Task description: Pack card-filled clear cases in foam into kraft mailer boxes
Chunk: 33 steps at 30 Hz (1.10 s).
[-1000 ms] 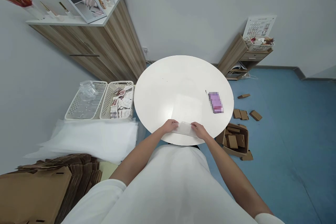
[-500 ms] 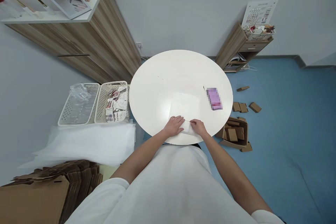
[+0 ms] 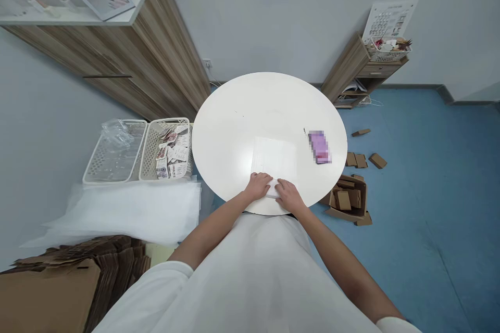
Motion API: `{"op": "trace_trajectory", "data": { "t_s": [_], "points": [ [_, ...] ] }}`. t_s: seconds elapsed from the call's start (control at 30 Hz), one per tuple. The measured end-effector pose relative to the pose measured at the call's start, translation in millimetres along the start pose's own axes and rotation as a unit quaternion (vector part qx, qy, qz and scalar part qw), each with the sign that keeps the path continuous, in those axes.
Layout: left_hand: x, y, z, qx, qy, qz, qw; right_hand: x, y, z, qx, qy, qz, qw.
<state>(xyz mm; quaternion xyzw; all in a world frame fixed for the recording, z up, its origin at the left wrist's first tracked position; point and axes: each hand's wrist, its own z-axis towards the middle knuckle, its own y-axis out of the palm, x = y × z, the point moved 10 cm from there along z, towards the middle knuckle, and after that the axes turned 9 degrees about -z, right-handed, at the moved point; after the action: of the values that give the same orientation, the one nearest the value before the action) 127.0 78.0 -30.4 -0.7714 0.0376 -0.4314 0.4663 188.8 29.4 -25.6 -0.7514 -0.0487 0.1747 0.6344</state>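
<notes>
Grey walls and a blue floor surround the round white table that I watch through the head camera. Compared with half a second ago, the right hand no longer has its fingertips at the edge of the small white bundle; it now lies over the bundle's right end, closer to the left hand, which stays on the left end. I see the left fingers lying together with the thumb apart, and the right fingers slightly spread and bent; whether either hand pinches, I cannot tell.

The bundle sits near the table's near edge, at the near end of a thin white sheet lying flat. To the right, well apart, I see a blurred purple item.

Left of the table stand two white baskets, one with clear plastic, one with printed cards, near white sheeting and flattened cardboard. On my right, an open carton holds small brown boxes, with more scattered around it.
</notes>
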Motion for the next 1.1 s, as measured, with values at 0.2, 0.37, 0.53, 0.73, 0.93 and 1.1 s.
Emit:
{"op": "trace_trajectory", "data": {
  "t_s": [0.2, 0.37, 0.53, 0.73, 0.93, 1.1],
  "points": [
    [6.4, -4.3, -19.0, -0.029, 0.01, -0.033, 0.999, -7.8, -1.8, -4.1, -0.02, -0.025, 0.104, 0.994],
    [7.3, 3.9, -37.7, -0.082, 0.032, 0.0, 0.996, -5.3, -3.6, -3.4, -0.098, 0.006, 0.192, 0.977],
    [-3.7, 0.5, -28.6, -0.079, -0.006, 0.036, 0.996, 10.1, -6.6, 11.2, -0.143, 0.053, 0.258, 0.954],
    [-15.7, -8.3, -14.2, -0.109, -0.047, -0.029, 0.993, 31.3, -8.4, 27.7, -0.155, 0.097, 0.292, 0.939],
    [-44.4, -18.7, -4.4, -0.068, -0.118, -0.119, 0.983, 53.2, -5.3, 40.6, -0.1, 0.154, 0.317, 0.93],
    [-71.2, -22.3, -3.3, -0.02, -0.202, -0.121, 0.972, 69.8, 2.8, 44.5, -0.058, 0.225, 0.316, 0.92]
  ]
}}
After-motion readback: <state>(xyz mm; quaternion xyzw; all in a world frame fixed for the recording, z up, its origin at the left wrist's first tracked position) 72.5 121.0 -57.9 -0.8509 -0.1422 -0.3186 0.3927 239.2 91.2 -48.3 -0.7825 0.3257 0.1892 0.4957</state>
